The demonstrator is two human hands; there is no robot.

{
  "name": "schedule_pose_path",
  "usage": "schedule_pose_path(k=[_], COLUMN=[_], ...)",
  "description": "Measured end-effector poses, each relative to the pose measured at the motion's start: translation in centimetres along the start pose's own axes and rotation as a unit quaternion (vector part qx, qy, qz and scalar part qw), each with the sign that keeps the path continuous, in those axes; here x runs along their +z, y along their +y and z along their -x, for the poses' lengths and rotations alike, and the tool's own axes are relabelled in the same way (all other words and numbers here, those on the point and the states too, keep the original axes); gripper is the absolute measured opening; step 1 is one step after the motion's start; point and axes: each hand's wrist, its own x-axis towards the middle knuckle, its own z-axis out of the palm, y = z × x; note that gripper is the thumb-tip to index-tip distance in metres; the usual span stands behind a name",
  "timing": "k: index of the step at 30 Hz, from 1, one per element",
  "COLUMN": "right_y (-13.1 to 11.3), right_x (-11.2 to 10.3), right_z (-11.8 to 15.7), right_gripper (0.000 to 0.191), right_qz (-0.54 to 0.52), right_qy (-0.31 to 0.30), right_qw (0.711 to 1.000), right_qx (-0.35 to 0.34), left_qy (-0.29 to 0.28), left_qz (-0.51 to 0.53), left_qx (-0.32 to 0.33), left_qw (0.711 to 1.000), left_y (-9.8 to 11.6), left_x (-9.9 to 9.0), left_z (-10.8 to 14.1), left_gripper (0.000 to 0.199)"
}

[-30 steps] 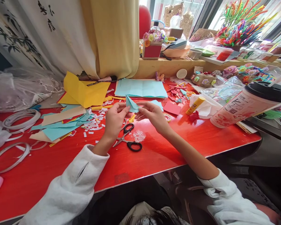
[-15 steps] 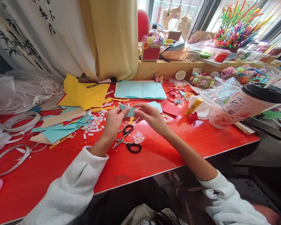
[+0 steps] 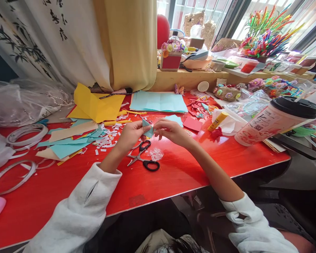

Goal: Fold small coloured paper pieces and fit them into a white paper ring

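My left hand (image 3: 133, 135) pinches a small folded piece of light blue paper (image 3: 147, 129) between thumb and fingers, with one pointed corner standing up. My right hand (image 3: 175, 131) is at the paper's right edge; its fingers are loosely bent and a little apart, and I cannot make out any grip on the paper. Below the hands, black-handled scissors (image 3: 142, 156) lie with their blades apart. Beside them is a small heap of white paper shreds (image 3: 156, 154).
Blue and tan paper strips (image 3: 71, 138), white scraps and tape rolls (image 3: 27, 135) lie left. Yellow paper (image 3: 98, 107) and blue sheets (image 3: 158, 102) are at the back. A red square (image 3: 192, 123), glue stick (image 3: 217, 121) and tilted drink cup (image 3: 276, 121) are right.
The folded blue paper has turned so its point faces up. My right hand's fingers have shifted slightly right, away from their pinch on it. My left hand still holds it.
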Motion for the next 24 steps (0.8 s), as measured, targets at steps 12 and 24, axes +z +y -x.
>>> schedule_pose_path(k=[12,24], right_y=[1.1,1.2], right_x=[0.3,1.2], right_z=[0.0,0.0], right_gripper=[0.021,0.011], right_qz=[0.035,0.06], right_qy=[0.015,0.023], right_qw=[0.999,0.998], right_qx=[0.017,0.028], left_qy=[-0.142,-0.134], left_qz=[-0.023,-0.056], left_qx=[-0.004,-0.071], left_qw=[0.99,0.987], left_y=[-0.2,-0.1], left_x=[-0.8,-0.5], left_z=[0.0,0.2], left_gripper=[0.017,0.018])
